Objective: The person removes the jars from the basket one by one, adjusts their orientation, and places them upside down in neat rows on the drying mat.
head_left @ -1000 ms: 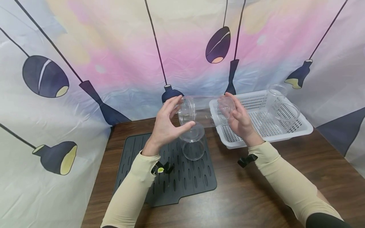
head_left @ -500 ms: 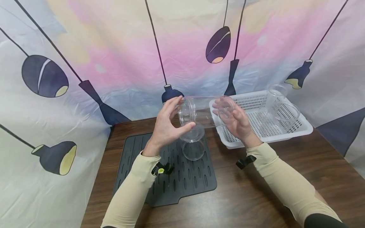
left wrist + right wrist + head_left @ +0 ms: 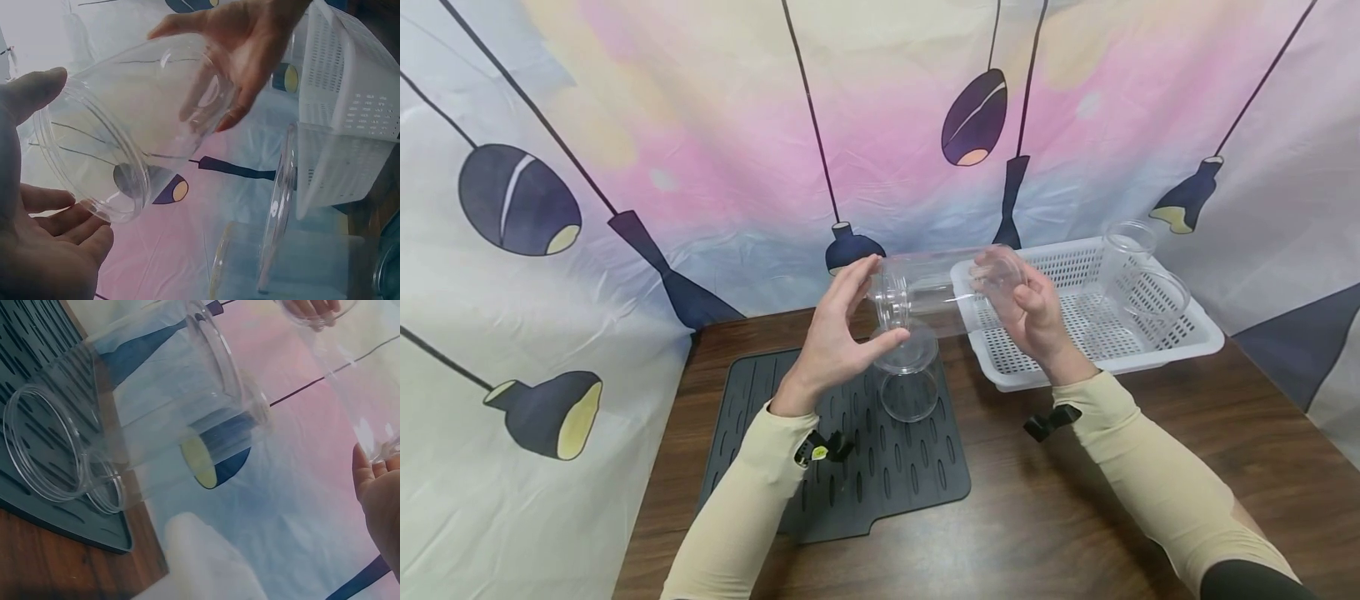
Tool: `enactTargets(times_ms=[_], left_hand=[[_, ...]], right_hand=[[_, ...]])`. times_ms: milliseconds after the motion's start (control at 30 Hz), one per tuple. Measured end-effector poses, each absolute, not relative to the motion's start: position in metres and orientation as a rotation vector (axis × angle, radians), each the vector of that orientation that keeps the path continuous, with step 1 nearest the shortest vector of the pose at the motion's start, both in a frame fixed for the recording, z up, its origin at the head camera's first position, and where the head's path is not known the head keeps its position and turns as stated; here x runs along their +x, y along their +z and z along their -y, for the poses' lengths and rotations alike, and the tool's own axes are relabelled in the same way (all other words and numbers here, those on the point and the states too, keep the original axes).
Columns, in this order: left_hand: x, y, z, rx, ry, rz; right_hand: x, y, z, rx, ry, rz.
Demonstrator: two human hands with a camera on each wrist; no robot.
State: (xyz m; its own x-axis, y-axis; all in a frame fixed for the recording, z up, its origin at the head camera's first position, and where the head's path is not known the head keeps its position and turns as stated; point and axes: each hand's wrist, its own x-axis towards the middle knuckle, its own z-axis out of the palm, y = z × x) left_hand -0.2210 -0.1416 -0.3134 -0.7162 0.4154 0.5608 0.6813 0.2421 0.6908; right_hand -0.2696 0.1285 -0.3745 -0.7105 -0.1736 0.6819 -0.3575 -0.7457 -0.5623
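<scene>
A clear plastic jar [image 3: 940, 292] lies sideways in the air between both hands, above the back edge of the table. My left hand [image 3: 842, 333] grips its wide ridged end, thumb below and fingers above in the head view. Around the other end curls my right hand [image 3: 1030, 312], its fingers partly seen through the clear wall. The left wrist view shows the same jar [image 3: 156, 112] spanning from hand to hand. Just below it, another clear jar [image 3: 910, 392] stands on the dark drying mat [image 3: 842, 517]; the right wrist view shows two jars standing there.
To the right sits a white perforated basket [image 3: 1105, 367] holding clear jars [image 3: 1153, 292] at its right end. A wooden table [image 3: 1000, 517] carries mat and basket. Close behind hangs a cloth backdrop [image 3: 737, 167] printed with lamps.
The right hand first spreads its fingers behind the jar's end, then curls them round it again. The held jar has turned slightly; the left hand stays nearly in place.
</scene>
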Motion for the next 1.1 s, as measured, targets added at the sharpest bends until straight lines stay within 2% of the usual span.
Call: enactTargets(times_ms=[300, 1100], left_hand=[[-0.219, -0.314, 0.162, -1.060, -1.398, 2.287], [-0.223, -0.360, 0.224, -0.768, -1.033, 2.722]], right_hand=[[-0.259, -0.361, -0.136, 0.996, 2.557, 1.241], [-0.247, -0.353, -0.145, 1.058, 2.269, 1.553]])
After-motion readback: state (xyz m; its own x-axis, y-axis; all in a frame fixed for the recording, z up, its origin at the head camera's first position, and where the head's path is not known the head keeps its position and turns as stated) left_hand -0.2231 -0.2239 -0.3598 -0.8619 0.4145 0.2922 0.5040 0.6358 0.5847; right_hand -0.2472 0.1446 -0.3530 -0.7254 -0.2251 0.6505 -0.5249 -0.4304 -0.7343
